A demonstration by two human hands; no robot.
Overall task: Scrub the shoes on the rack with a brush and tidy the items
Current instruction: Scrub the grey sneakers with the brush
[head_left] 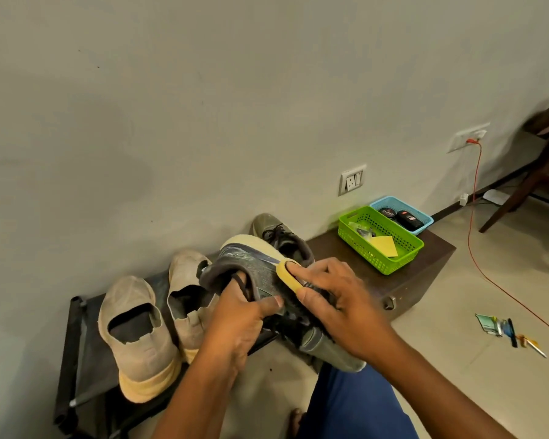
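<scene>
My left hand (238,321) grips a grey-blue sneaker (254,267) by its collar, thumb on the side, holding it tilted on its side above the rack. A yellow sponge pad (287,275) is pressed against the sneaker's side by my right hand (336,299), whose fingers curl around it. The matching grey sneaker (276,232) stands behind, against the wall. Two beige slip-on shoes (137,331) sit on the low black rack (76,353) at the left. No brush shows.
A dark wooden box (425,251) carries a green basket (377,245) with a yellow cloth and a blue basket (403,213) with polish tins. Small loose items (507,331) lie on the floor at right. An orange cable (471,223) runs from the wall socket. A chair (539,172) stands far right.
</scene>
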